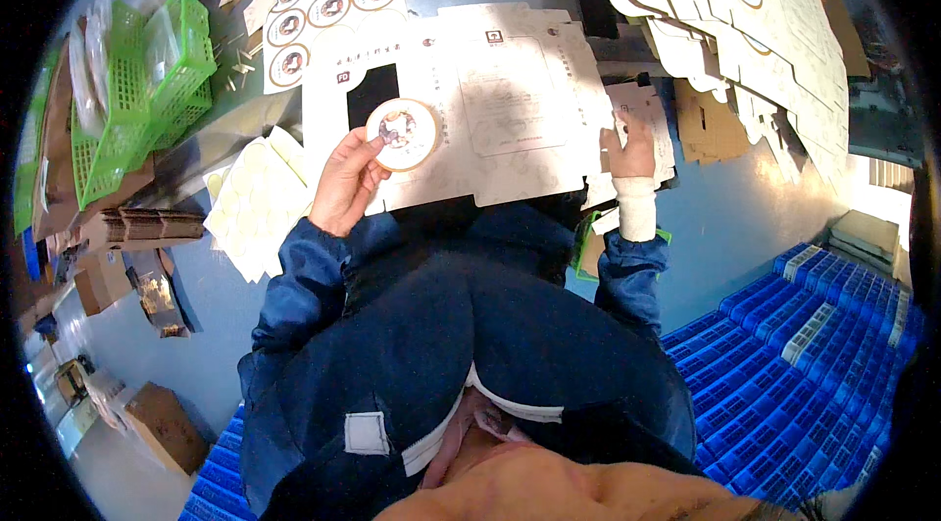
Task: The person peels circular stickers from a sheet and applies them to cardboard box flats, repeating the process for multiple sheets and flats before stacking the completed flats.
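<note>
Pinched between the thumb and fingers of my left hand [349, 172] is a round sticker [408, 137] with a gold rim and a printed picture. It is held over a flat printed cardboard box blank [507, 102], beside a dark cut-out window [371, 94]. My right hand [631, 142], with a pale cuff at the wrist, is at the blank's right edge, fingers somewhat apart and nothing visible in them. Whether its fingertips touch the blank is hard to tell. A sheet of similar round stickers [331, 3] lies beyond my left hand.
Green plastic baskets [140, 94] holding clear bags stand at left. Used sticker backing sheets [253, 201] hang over the table edge. A leaning stack of printed box blanks [735, 43] rises at right. Blue boxes [801, 366] are piled behind me on the right; a cardboard box [165, 425] sits at lower left.
</note>
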